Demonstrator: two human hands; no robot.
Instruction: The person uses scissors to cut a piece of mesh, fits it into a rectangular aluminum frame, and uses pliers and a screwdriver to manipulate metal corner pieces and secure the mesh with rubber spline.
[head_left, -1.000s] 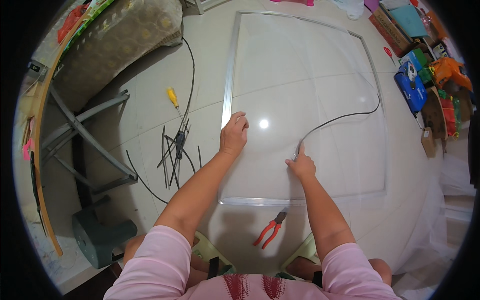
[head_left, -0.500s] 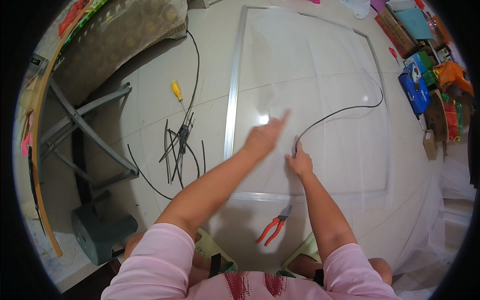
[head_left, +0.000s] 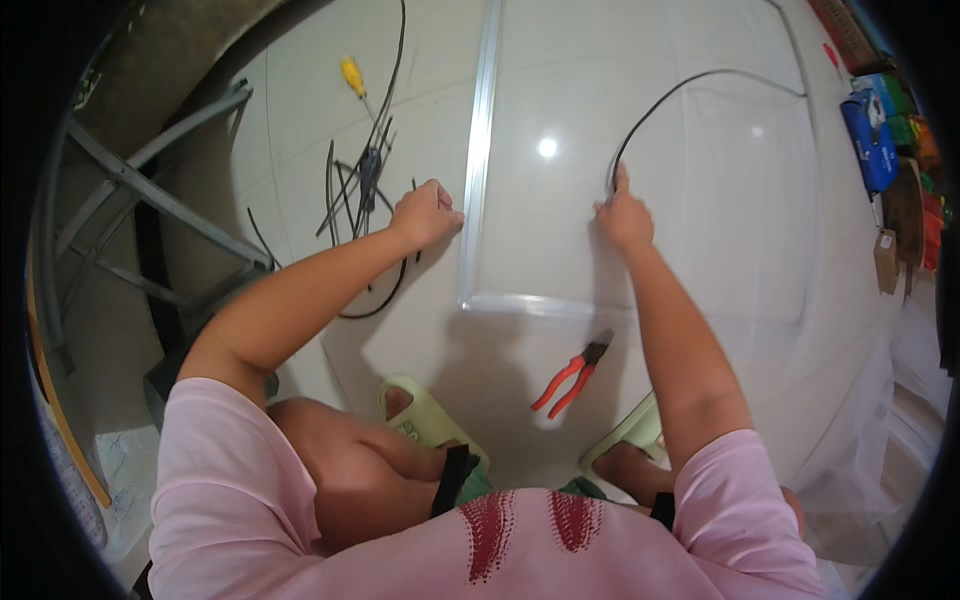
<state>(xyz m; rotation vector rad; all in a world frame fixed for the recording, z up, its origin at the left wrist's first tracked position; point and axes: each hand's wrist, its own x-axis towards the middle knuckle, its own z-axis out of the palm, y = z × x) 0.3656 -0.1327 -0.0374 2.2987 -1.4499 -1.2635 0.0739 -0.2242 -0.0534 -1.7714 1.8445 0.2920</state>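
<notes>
My right hand [head_left: 627, 218] is over sheer white mesh [head_left: 710, 240] spread across a silver metal frame [head_left: 480, 140] on the floor. Its index finger stretches along a thin black cord [head_left: 655, 105], its other fingers curled about the near end. From there the cord arcs to the frame's right side. Just outside the frame's left bar is my left hand [head_left: 428, 213], its fingers curled together. A short black strip [head_left: 417, 250] lies partly under it; whether the fingers hold anything is hidden.
Pliers with red handles [head_left: 585, 374] lie between my feet and the frame. Left of the frame are a yellow-handled screwdriver [head_left: 351, 76], a dark-handled tool [head_left: 370, 172] and several black strips. Grey metal legs [head_left: 160, 200] stand at far left; boxes and a blue package [head_left: 868, 140] at right.
My left hand has come left from above the mesh to beside the frame's left bar, and its pointing finger has curled in. The right hand stays at the cord. The view has shifted nearer my body.
</notes>
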